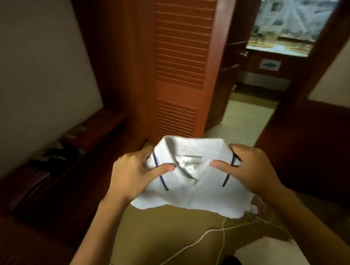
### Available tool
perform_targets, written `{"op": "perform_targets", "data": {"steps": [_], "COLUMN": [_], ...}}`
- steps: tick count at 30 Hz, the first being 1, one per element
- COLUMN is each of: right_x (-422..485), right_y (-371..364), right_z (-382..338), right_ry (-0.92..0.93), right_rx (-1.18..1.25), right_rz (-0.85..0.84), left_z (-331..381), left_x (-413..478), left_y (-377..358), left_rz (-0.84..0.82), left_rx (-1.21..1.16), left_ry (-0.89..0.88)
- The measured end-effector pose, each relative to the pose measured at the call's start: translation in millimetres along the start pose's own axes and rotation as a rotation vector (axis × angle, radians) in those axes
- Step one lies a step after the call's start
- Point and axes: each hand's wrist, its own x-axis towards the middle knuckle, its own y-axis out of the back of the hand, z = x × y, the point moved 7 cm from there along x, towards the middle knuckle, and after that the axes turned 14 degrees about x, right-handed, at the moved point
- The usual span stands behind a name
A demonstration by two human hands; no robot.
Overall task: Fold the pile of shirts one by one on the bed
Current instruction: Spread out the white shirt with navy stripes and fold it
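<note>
Folded white polo shirt [193, 193] with navy-striped collar is held in mid-air, on no surface; left hand [130, 174] and right hand [252, 169] each pinch a collar side; its unsupported lower edge may sag and unfold, or snag the thin white cable [195, 239] below.

The fingers of the left hand [131, 172] and the right hand [254, 169] are hidden behind the folded white polo shirt [194, 191] they grip; only the thumbs show on its front. Both forearms are cut off by the bottom edge. The size print on the neck label [190, 161] is too small to read. A white cable [175, 254] passes behind the shirt's lower right corner and leaves the frame at the bottom. Dark items [56, 153] on the low wooden shelf [101, 123] at left are too blurred to name.
</note>
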Motion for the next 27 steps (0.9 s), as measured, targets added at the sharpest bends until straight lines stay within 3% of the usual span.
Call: {"op": "perform_targets", "data": {"steps": [6, 13, 18, 27], "right_x": [113, 249, 342, 455], "right_y": [-144, -302, -349, -406], "right_z": [-37, -40, -45, -47], "right_ry": [0.236, 0.386, 0.521, 0.648], "right_rx": [0.129, 0.311, 0.381, 0.306], "right_rz": [-0.249, -0.530, -0.595, -0.691], "left_z": [-134, -236, -270, -308], "left_x": [-13, 19, 77, 148], "left_y": [15, -1, -19, -40], "left_rz": [0.029, 0.100, 0.095, 0.176], "left_rx": [0.141, 0.290, 0.361, 0.393], "left_ry": [0.386, 0.694, 0.882, 0.967]}}
